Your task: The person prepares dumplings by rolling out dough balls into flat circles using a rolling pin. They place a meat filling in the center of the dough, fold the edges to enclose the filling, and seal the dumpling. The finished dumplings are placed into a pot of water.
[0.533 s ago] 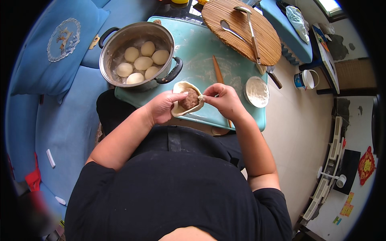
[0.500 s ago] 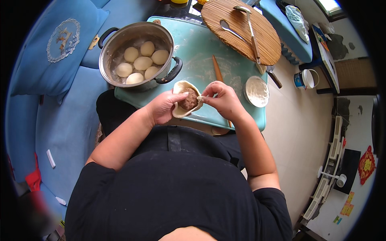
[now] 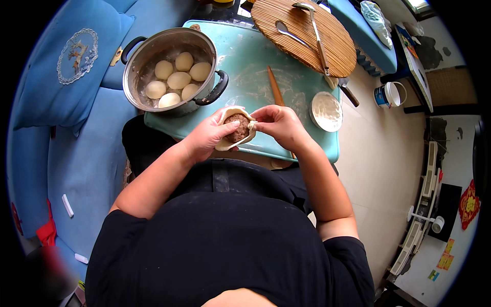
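My left hand (image 3: 207, 134) cradles a round dough wrapper (image 3: 225, 145) from below and the left side, its thumb pressing on the ball of brown minced filling (image 3: 238, 129) inside. At the wrapper's right edge, my right hand (image 3: 281, 125) pinches a gathered fold of dough between thumb and fingertips. The filling is still exposed at the top. Behind my left hand stands a steel pot (image 3: 146, 100) with black handles, holding several round pale buns (image 3: 178, 81). A wooden rolling pin (image 3: 275, 87) lies beyond my right hand, partly hidden by it.
A floury turquoise table (image 3: 238, 56) lies under my hands. To the right sits a white bowl of flour (image 3: 326, 111). Farther back, a round slatted wooden board (image 3: 266, 13) carries a ladle (image 3: 316, 30) and a spoon (image 3: 289, 33); a knife (image 3: 349, 94) sticks out past the table's edge.
My right fingers have shifted slightly left and down with the pinched edge, and the wrapper has turned a little in my left hand. The view has moved slightly.
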### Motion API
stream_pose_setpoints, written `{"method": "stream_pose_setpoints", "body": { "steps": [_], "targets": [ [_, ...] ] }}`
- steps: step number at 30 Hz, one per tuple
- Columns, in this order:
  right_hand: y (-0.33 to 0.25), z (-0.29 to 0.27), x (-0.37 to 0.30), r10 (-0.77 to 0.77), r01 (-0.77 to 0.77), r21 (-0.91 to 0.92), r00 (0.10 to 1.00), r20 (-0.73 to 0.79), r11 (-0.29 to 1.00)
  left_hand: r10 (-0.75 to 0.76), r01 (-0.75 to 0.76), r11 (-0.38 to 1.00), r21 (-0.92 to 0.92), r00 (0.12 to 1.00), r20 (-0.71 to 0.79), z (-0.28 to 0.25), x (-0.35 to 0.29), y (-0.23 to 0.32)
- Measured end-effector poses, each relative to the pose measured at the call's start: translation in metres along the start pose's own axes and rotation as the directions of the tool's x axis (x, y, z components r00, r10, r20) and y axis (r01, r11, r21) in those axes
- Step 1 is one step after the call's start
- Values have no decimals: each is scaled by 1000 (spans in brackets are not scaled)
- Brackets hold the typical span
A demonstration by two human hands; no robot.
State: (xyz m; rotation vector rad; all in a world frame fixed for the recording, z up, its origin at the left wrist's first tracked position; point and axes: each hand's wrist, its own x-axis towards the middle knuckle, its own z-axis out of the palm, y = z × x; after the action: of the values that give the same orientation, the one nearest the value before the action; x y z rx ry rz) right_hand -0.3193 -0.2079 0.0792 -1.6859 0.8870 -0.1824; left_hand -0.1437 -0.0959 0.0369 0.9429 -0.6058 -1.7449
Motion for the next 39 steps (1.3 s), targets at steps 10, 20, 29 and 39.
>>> {"method": "stream_pose_setpoints", "body": {
  "steps": [10,20,29,39],
  "targets": [
    [12,6,-4,-306,264,-269,943,-130,926,101,-101,995,15,994,-47,-1,6,-13],
    [-6,-3,-6,-176,177,-181,984,19,967,-65,62,989,138,998,20,6,-4,3],
    [2,-1,-6,-182,195,-183,980,82,964,28,-41,930,365,999,40,-5,1,-7],
    [2,5,-7,-445,417,-351,896,-1,839,110,-103,976,190,994,-26,7,2,-3]
  ]
}}
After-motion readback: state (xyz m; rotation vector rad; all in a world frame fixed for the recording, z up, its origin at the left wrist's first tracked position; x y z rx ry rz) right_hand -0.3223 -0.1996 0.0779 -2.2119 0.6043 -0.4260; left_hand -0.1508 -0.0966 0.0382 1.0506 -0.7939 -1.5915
